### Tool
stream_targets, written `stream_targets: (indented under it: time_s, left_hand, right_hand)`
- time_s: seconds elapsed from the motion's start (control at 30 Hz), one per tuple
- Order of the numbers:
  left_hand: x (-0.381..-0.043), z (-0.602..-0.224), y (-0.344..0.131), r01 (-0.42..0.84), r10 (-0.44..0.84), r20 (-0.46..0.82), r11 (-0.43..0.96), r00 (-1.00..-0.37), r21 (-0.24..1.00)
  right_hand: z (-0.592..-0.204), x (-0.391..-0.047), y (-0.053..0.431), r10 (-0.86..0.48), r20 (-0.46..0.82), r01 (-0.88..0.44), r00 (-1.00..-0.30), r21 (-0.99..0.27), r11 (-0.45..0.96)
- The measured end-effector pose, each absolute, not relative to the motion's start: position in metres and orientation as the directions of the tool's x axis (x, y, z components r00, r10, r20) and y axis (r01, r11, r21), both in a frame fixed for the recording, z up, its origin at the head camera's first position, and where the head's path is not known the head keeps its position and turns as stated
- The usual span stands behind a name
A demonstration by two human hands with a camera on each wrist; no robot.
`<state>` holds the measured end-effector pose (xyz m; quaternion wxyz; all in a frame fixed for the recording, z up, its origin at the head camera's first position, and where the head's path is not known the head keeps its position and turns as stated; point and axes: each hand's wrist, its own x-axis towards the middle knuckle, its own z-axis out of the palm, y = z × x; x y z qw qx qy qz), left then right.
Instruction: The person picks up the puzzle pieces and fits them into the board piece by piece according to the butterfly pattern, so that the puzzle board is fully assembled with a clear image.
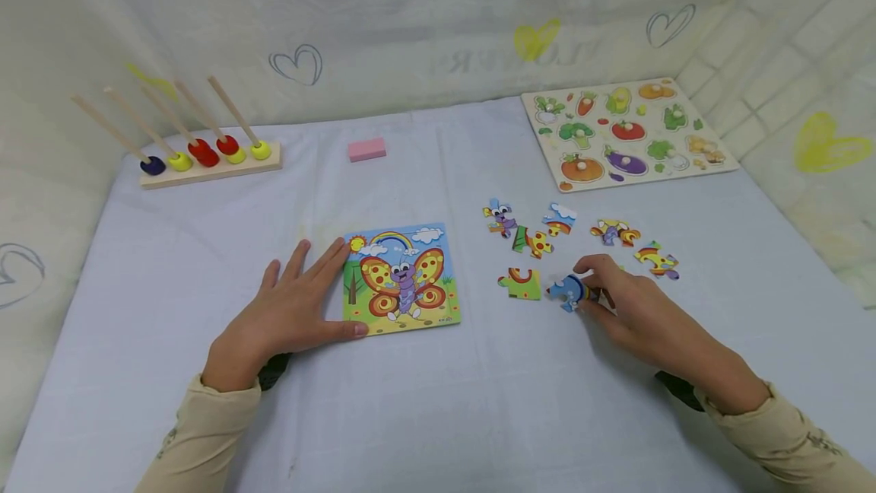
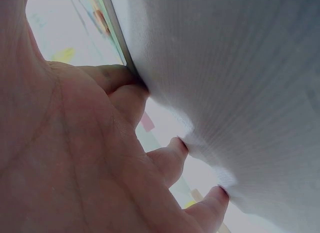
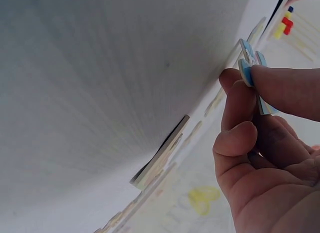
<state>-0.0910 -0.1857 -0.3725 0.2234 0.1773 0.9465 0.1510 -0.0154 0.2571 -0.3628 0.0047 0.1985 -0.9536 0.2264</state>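
Observation:
A square butterfly puzzle board (image 1: 404, 277) lies flat in the middle of the table. My left hand (image 1: 284, 318) rests at its left side with spread, straight fingers; the thumb touches the lower left corner and the index finger reaches the upper left edge. Between thumb and fingers, my right hand (image 1: 633, 310) pinches a blue puzzle piece (image 1: 566, 291), also seen edge-on as a blue piece (image 3: 245, 73) in the right wrist view. Left of that hand lies a green puzzle piece (image 1: 525, 286). Several loose pieces, among them a purple-faced piece (image 1: 502, 218), are scattered beyond it.
At the back left stands a wooden peg stand (image 1: 233, 167) with coloured beads. A pink block (image 1: 366, 149) lies at the back centre. The vegetable peg board (image 1: 594, 144) occupies the back right. White printed cloth (image 1: 424, 36) hangs behind the table.

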Motion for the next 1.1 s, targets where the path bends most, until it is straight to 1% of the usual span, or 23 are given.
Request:
stream_targets:
  time_s: [0.2,0.53,0.73,0.83,1.0,1.1]
  left_hand:
    - [-0.0918,-0.3739,-0.1860,0.269,0.403,-0.369,0.892,-0.837,0.364]
    - [-0.0919,-0.3742,-0.1857,0.264,0.398,-0.374,0.894,-0.838,0.361]
    - [-0.0918,-0.3747,-0.1870,0.262,0.398,-0.375,0.894,-0.837,0.362]
    - [-0.0922,-0.3749,-0.1875,0.261,0.395,-0.379,0.896,-0.837,0.358]
    - [-0.0924,-0.3753,-0.1879,0.266,0.399,-0.379,0.896,-0.835,0.357]
    - [-0.0922,-0.3755,-0.1880,0.267,0.400,-0.376,0.895,-0.836,0.359]
  right_hand:
    - [-0.3634,-0.0165,0.2578,-0.380,0.111,-0.388,-0.918,-0.439,0.810]
    - [-0.3673,-0.0183,0.2601,-0.440,0.220,-0.492,-0.870,-0.396,0.775]
    - [-0.3688,-0.0192,0.2607,-0.454,0.268,-0.527,-0.850,-0.389,0.756]
    - [-0.3683,-0.0194,0.2606,-0.452,0.256,-0.520,-0.854,-0.404,0.753]
    - [-0.3657,-0.0201,0.2606,-0.426,0.194,-0.467,-0.884,-0.441,0.767]
    - [-0.3654,-0.0211,0.2609,-0.419,0.189,-0.458,-0.888,-0.451,0.767]
